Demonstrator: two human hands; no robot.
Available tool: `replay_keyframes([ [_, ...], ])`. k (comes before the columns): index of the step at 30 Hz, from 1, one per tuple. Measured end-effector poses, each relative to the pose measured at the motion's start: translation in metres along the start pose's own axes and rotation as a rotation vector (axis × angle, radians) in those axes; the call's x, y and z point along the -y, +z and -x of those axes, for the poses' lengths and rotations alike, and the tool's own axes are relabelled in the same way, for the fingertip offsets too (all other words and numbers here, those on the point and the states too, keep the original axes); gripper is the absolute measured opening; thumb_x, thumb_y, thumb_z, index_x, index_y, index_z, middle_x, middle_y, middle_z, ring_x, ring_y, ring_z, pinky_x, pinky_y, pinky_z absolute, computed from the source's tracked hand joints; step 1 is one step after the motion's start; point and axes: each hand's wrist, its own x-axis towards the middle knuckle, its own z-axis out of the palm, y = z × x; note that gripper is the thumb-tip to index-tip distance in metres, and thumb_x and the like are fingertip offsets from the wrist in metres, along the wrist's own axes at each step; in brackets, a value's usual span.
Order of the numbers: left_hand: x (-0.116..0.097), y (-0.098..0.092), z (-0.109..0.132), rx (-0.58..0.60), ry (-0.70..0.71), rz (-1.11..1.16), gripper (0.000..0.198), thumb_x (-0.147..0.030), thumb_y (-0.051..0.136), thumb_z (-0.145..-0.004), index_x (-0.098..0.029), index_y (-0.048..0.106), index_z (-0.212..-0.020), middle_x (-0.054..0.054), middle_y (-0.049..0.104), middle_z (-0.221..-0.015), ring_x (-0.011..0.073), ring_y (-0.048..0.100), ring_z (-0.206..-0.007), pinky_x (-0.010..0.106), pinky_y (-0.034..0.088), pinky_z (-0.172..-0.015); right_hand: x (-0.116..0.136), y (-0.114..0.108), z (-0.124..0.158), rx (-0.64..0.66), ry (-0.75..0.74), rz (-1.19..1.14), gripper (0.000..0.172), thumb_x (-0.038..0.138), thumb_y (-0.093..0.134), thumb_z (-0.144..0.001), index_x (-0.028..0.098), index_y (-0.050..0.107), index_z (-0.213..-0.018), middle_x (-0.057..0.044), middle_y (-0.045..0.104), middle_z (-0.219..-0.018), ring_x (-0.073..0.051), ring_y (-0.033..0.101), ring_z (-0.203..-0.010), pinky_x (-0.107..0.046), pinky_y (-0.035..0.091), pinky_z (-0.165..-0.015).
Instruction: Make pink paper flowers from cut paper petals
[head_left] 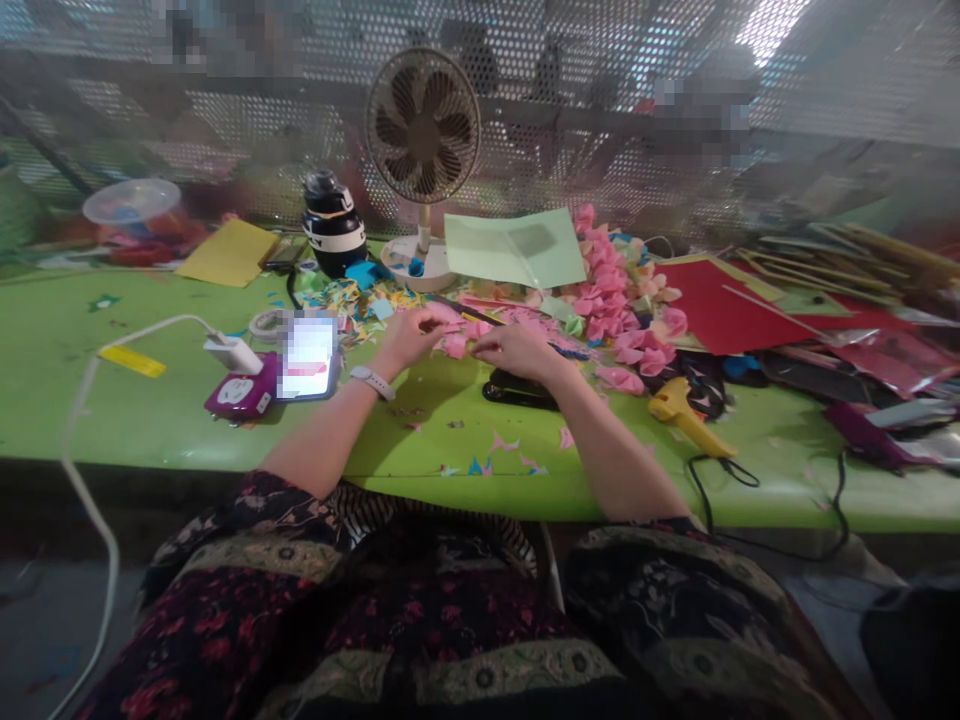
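Pink paper pieces (pixel 456 345) lie between my two hands near the middle of the green table. My left hand (pixel 409 338) is bent over the left side of them, its fingers drawn together at the paper. From the right, my right hand (pixel 510 350) reaches in with its fingertips pinched by the pink paper's edge. What exactly each hand pinches is too small to tell. A black stapler (pixel 517 390) lies below my right hand. Folded pink paper flowers (pixel 600 285) are heaped to the right.
A fan (pixel 424 130) and black bottle (pixel 334 235) stand behind. A lit phone (pixel 307 358) and purple adapter (pixel 244 390) are left. A yellow glue gun (pixel 690 415) with a black cord and red paper (pixel 731 305) lie right. Paper scraps (pixel 360 310) are scattered about.
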Motion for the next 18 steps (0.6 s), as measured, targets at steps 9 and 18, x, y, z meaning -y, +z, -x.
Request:
replay_keyframes([
  [9, 0.013, 0.009, 0.003, 0.132, -0.037, -0.148, 0.008, -0.018, 0.076, -0.072, -0.023, 0.077, -0.066, 0.004, 0.071, -0.067, 0.0174, 0.057, -0.058, 0.03, 0.043, -0.064, -0.013, 0.0, -0.008, 0.079, 0.001, -0.163, 0.019, 0.022, 0.065, -0.083, 0.024, 0.084, -0.085, -0.002, 0.08, -0.082, -0.019, 0.069, -0.076, -0.031, 0.048, -0.072],
  [18, 0.012, 0.019, -0.007, 0.186, -0.008, -0.292, 0.013, -0.027, 0.075, -0.078, -0.02, 0.081, -0.087, 0.009, 0.077, -0.093, 0.0216, 0.067, -0.078, 0.033, 0.051, -0.074, -0.02, -0.003, -0.007, 0.119, 0.019, -0.063, 0.015, 0.022, 0.067, -0.085, 0.023, 0.083, -0.087, 0.0, 0.077, -0.08, -0.015, 0.063, -0.071, -0.026, 0.042, -0.068],
])
